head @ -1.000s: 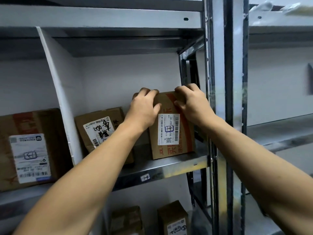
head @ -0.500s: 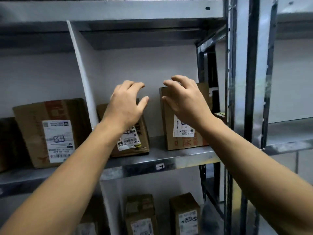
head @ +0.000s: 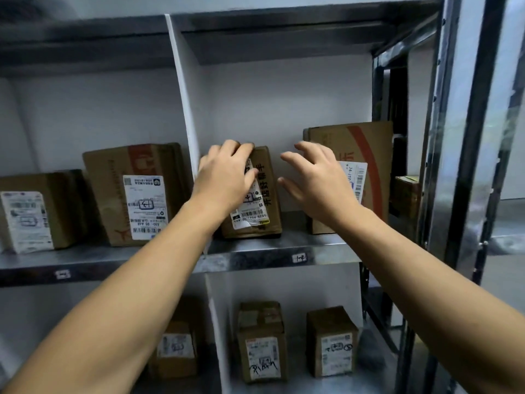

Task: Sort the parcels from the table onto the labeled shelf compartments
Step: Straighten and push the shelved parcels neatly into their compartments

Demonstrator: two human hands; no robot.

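Note:
Two cardboard parcels stand in the right compartment of the middle shelf (head: 255, 260). My left hand (head: 227, 177) holds the small brown parcel (head: 267, 194), with fingers curled over its top edge and the thumb on its white label. A taller parcel with a red stripe (head: 369, 155) stands upright at the compartment's right end. My right hand (head: 315, 183) hovers in front of this one with fingers spread, holding nothing and hiding part of its label. A small tag (head: 299, 257) is stuck on the shelf's front edge.
A white divider (head: 184, 109) separates this compartment from the left one, where two labelled parcels (head: 136, 194) (head: 31, 214) stand. Three more parcels (head: 261, 342) (head: 332, 342) (head: 176, 348) sit on the shelf below. A metal upright (head: 466, 137) borders the right side.
Both hands let go of the tall striped parcel, which now stands on the shelf. My left hand moved left onto the small parcel, and my right hand drew back, open.

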